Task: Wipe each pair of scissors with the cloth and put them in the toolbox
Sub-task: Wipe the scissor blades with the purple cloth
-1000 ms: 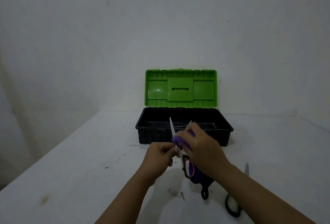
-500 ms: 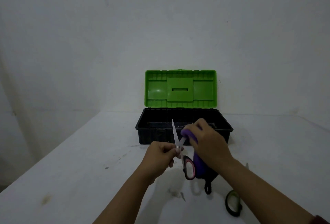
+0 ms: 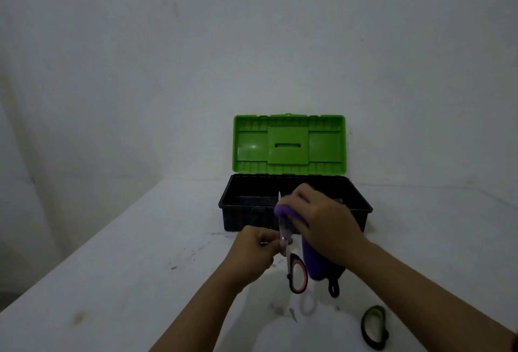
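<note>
1. The left hand has its fingers curled and pinches the red-and-black scissors near the pivot, holding them upright above the white table, blade tips up and handle loops hanging down.
2. The right hand grips a purple cloth, fingers clenched around it, and presses the cloth against the upper part of the scissor blades; more of the cloth hangs below the hand.
3. One blade tip shows above the cloth, in front of the toolbox.
4. The toolbox stands on the table just behind the hands, its green lid open and upright against the wall, its black tray dark inside; what lies in it cannot be made out.
5. A second pair of scissors, with a green-and-black handle, lies on the table near the right forearm, partly hidden by it.
</note>
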